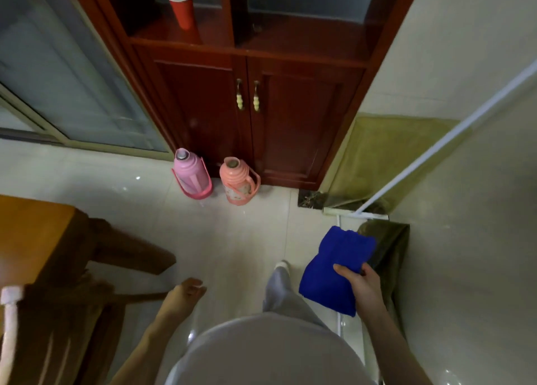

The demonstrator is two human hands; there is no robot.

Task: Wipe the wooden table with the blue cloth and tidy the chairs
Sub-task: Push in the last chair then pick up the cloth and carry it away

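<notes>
A folded blue cloth [337, 268] hangs at the lower right, above the tiled floor. My right hand [360, 286] grips its near edge, thumb on top. Empty and with loosely curled fingers, my left hand [186, 294] hangs at the lower middle. One corner of the wooden table [32, 233] shows at the left edge. Below that corner stands a dark wooden chair [61, 326], partly cut off and blurred; a white strip lies along its left side.
A dark red cabinet [276, 117] stands straight ahead, a red paper cup [181, 8] on its shelf. On the floor before it are a pink thermos [190, 174] and an orange thermos [238, 181]. A white pole [436, 149] leans at the right.
</notes>
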